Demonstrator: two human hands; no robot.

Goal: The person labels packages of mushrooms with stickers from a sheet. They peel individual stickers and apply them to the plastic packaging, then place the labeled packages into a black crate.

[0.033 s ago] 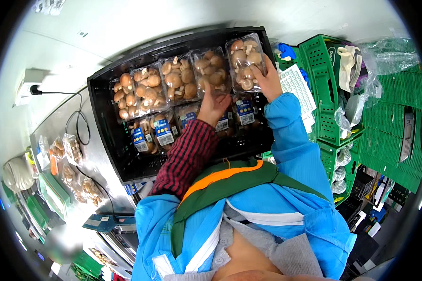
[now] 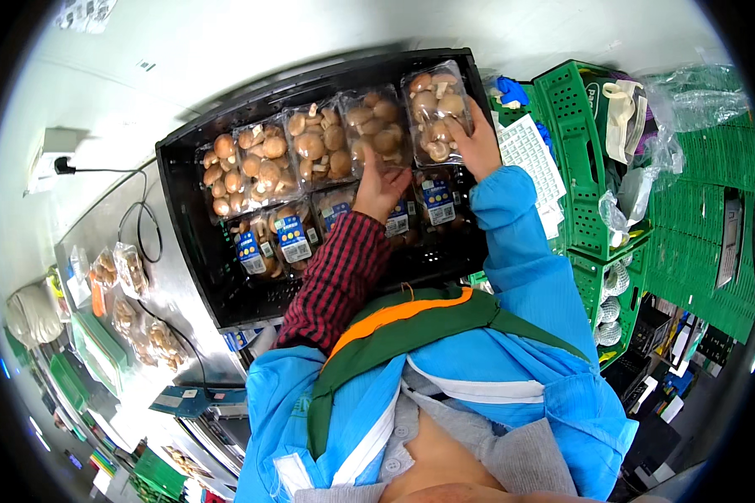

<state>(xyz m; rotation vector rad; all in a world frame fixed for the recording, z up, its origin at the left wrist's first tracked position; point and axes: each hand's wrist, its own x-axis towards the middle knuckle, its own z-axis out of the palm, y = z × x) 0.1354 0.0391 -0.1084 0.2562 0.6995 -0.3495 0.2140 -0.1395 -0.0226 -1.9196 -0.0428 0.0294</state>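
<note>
My right hand (image 2: pixel 481 144) grips the right edge of a clear plastic mushroom pack (image 2: pixel 434 107), fingers and thumb on its side. That pack sits at the right end of the back row in a black crate (image 2: pixel 226 312), slightly tilted. My left hand (image 2: pixel 382 186) is open, palm up, its thumb and fingers apart at the near edge of the neighbouring mushroom pack (image 2: pixel 376 117). More packs of brown mushrooms (image 2: pixel 317 141) fill the row to the left. In the front row, packs with blue labels (image 2: pixel 294 235) lie partly behind my left forearm.
On the left, a steel table (image 2: pixel 172 289) holds several bagged mushroom packs (image 2: pixel 128 268) and a black cable (image 2: pixel 147 205). Right of the crate are a white sheet with a printed grid (image 2: pixel 528 159), green crates (image 2: pixel 575 142), and crumpled clear plastic (image 2: pixel 696 105). A white wall (image 2: pixel 294 33) stands behind.
The mushroom pack in my right hand has shifted very slightly left, and my right hand with it. My left hand stays nearly in place.
</note>
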